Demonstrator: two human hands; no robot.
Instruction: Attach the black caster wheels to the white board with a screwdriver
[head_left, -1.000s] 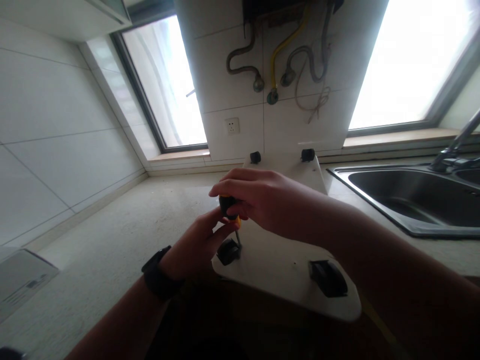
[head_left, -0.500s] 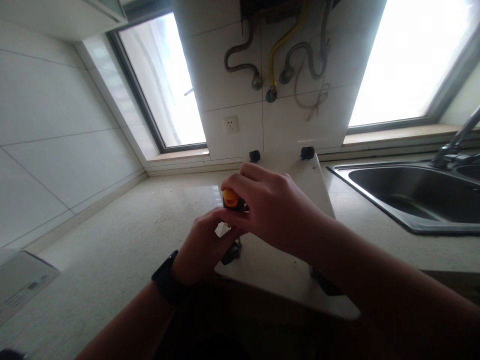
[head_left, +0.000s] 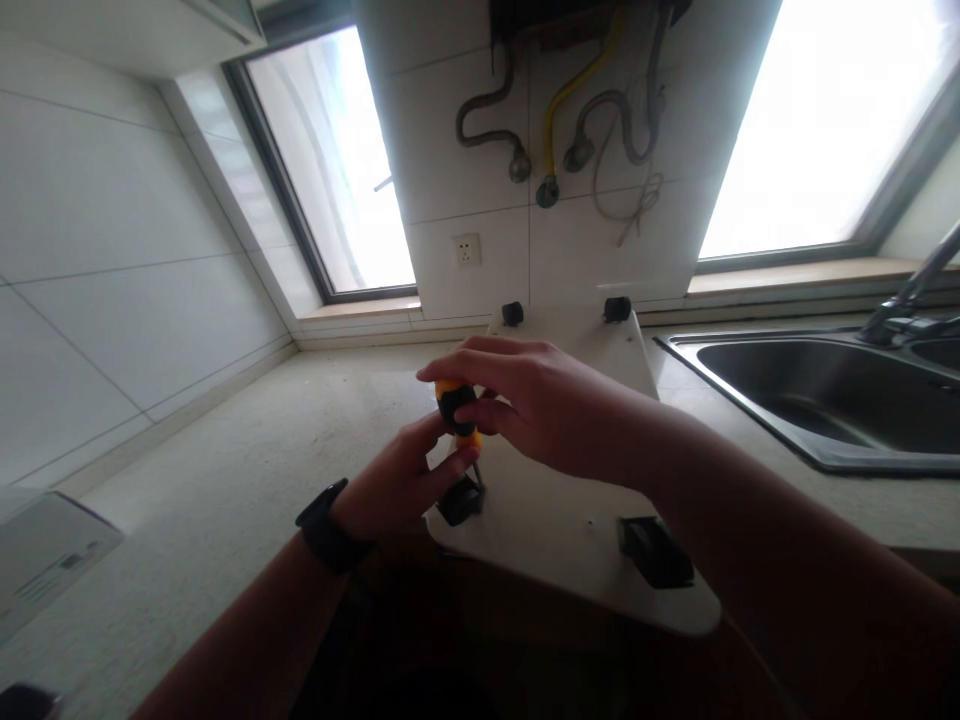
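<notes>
A screwdriver (head_left: 456, 405) with a yellow and black handle stands tilted over a white panel (head_left: 536, 530). Its thin shaft runs down to a black caster-like foot (head_left: 459, 503) at the panel's near left corner; the tip's exact contact cannot be made out. My right hand (head_left: 536, 390) grips the upper handle, thumb on the near side and fingers over the top. Lower down, my left hand (head_left: 401, 470) closes its thumb and fingers around the base of the handle. A black watch is on the left wrist.
More black feet sit on the panel: one near right (head_left: 656, 553), two at the far edge (head_left: 512, 314). A steel sink (head_left: 810, 385) with a tap lies to the right. A white box (head_left: 56, 560) rests on the counter (head_left: 322, 420) at left. Pipes (head_left: 550, 130) hang on the wall behind.
My right hand's fingers have shifted on the handle and the thumb has risen, so more of the screwdriver shows. The left hand has moved slightly left. The view has shifted a little.
</notes>
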